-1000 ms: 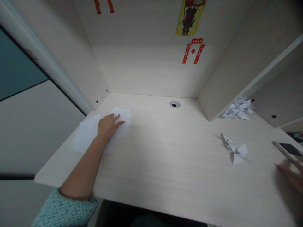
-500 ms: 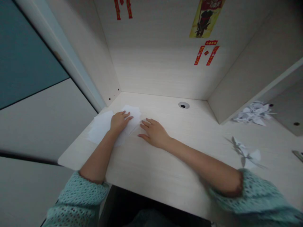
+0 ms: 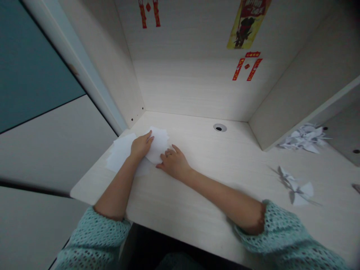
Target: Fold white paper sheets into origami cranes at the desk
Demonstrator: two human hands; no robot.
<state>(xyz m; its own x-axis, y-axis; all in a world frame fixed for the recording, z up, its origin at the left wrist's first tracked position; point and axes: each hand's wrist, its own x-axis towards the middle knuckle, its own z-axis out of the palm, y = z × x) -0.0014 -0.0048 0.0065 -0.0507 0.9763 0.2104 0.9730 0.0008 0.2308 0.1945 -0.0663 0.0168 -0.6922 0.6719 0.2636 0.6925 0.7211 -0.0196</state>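
Observation:
A small stack of white paper sheets [image 3: 159,142] lies at the left back of the desk. My left hand [image 3: 140,146] grips the stack at its left side, thumb and fingers closed on it. At the lower right edge of these sheets is my right hand [image 3: 176,163], its index finger stretched out and its other fingers curled in against the paper. Farther left, partly behind my left hand, more white paper sheets [image 3: 120,150] lie spread with uneven edges.
Folded white paper pieces with thin stems [image 3: 296,186] lie on the right of the desk [image 3: 197,213]. A heap of similar folded paper [image 3: 305,138] sits beyond the upright partition [image 3: 292,86]. A round cable hole [image 3: 219,128] is near the back wall, which bears red stickers [image 3: 247,66].
My right hand has moved left and slightly down, onto the edge of the paper. My left hand has closed on the stack, which now shows more clearly. The view has shifted slightly.

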